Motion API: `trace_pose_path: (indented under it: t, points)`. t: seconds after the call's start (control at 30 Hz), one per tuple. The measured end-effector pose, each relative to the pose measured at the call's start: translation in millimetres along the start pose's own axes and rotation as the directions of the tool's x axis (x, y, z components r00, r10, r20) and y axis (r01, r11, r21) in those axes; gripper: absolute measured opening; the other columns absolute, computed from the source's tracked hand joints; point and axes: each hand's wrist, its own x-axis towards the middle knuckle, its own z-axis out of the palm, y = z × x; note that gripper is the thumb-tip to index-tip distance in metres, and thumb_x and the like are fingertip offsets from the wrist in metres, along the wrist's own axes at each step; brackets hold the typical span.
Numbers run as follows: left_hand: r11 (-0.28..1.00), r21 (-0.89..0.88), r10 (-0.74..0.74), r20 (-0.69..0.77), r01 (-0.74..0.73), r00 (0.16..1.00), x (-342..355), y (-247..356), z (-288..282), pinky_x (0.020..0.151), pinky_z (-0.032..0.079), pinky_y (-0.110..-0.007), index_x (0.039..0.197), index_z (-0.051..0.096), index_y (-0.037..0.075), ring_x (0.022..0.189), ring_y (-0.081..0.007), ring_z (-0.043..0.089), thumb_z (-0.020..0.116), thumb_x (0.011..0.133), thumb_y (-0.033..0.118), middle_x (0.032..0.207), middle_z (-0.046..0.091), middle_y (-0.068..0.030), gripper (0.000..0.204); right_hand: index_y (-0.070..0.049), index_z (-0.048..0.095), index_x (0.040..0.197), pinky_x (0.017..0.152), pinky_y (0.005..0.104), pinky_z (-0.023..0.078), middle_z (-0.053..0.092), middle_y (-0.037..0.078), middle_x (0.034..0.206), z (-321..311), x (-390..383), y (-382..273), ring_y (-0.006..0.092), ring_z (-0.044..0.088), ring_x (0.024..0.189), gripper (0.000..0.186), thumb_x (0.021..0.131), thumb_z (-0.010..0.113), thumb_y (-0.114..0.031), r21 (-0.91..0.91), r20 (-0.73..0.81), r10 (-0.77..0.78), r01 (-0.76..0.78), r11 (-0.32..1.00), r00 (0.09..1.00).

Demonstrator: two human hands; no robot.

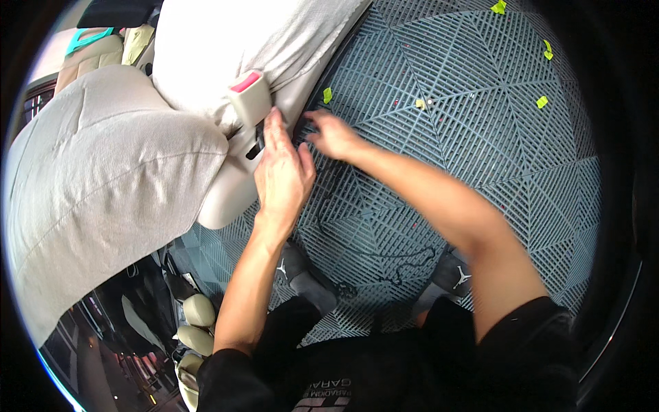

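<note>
A beige car seat (103, 178) lies on its side on the left, its backrest nearest me and its cushion (226, 48) further up. A beige seat-belt buckle (250, 96) with a red button sticks out beside the seat's plastic side trim (230, 189). My left hand (281, 172) lies flat with fingers together against the trim, just below the buckle. My right hand (333, 135) reaches in from the right to the seat's lower edge, fingers spread and blurred, holding nothing I can make out.
The floor is grey-blue slatted plastic tiles (480, 123) with several small yellow scraps (542, 101) on them. A thin dark cord (405, 264) lies near my shoes (302, 271). More beige seat parts (195, 323) sit at lower left.
</note>
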Motion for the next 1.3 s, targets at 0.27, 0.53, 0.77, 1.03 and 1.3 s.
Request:
trace_pose_path:
  t: [0.27, 0.53, 0.77, 1.03, 1.3]
  points:
    - [0.952, -0.182, -0.233, 0.083, 0.244, 0.969, -2.1, 1.4, -22.7, 0.090, 0.047, -0.044, 0.137, 0.028, -0.008, 0.105, -0.0414, 0.058, 0.055, 0.084, 0.009, 0.128, 0.046, -0.0324, 0.061, 0.001, 0.053, 0.101, 0.085, 0.0467, 0.045, 0.047, 0.021, 0.106, 58.0, -2.0, -24.5, 0.0411, 0.052, 0.099, 0.028, 0.074, 0.063, -0.003, 0.038, -0.284, 0.218, -0.216, 0.976, 0.934]
    - [0.972, -0.203, -0.120, -0.011, 0.116, 0.993, 5.3, -9.2, -8.9, 0.094, 0.044, -0.043, 0.139, 0.030, -0.004, 0.105, -0.0410, 0.056, 0.055, 0.084, 0.006, 0.127, 0.047, -0.0317, 0.062, 0.000, 0.055, 0.087, 0.066, 0.0495, 0.047, 0.059, 0.025, 0.081, 62.8, -19.9, -32.7, 0.0433, 0.060, 0.077, 0.014, 0.089, 0.055, -0.013, 0.347, -0.340, 0.345, -0.224, 0.911, 0.875]
    - [0.976, -0.161, -0.144, 0.041, 0.149, 0.989, 7.8, -5.2, -3.5, 0.076, 0.051, -0.042, 0.139, 0.029, -0.004, 0.079, -0.0314, 0.062, 0.060, 0.079, 0.008, 0.128, 0.045, -0.0299, 0.068, 0.001, 0.066, 0.081, 0.068, 0.0511, 0.047, 0.060, 0.029, 0.077, 36.8, -26.8, -34.2, 0.0469, 0.058, 0.079, 0.037, 0.094, 0.049, -0.030, 0.259, -0.068, 0.446, -0.416, 0.872, 0.892]
    - [0.973, -0.129, -0.179, 0.112, 0.193, 0.977, 11.4, 5.3, 3.0, 0.076, 0.056, -0.044, 0.143, 0.016, -0.001, 0.098, -0.0439, 0.060, 0.065, 0.074, 0.013, 0.138, 0.031, -0.0331, 0.086, 0.001, 0.065, 0.084, 0.073, 0.0491, 0.050, 0.063, 0.028, 0.089, 53.6, -58.2, -12.4, 0.0425, 0.062, 0.085, 0.031, 0.081, 0.061, -0.030, 0.233, 0.034, 0.241, -0.242, 0.942, 0.970]
    - [0.982, -0.120, -0.181, -0.399, 0.144, 0.899, 43.5, 3.4, 32.2, 0.064, 0.055, -0.045, 0.117, 0.046, -0.005, 0.080, -0.0430, 0.062, 0.065, 0.076, 0.018, 0.108, 0.051, -0.0259, 0.051, 0.003, 0.064, 0.091, 0.067, 0.0349, 0.049, 0.066, 0.016, 0.077, 31.6, -34.0, -3.2, 0.0268, 0.065, 0.073, 0.019, 0.086, 0.059, -0.014, 0.389, -0.196, 0.400, -0.304, 0.870, 0.895]
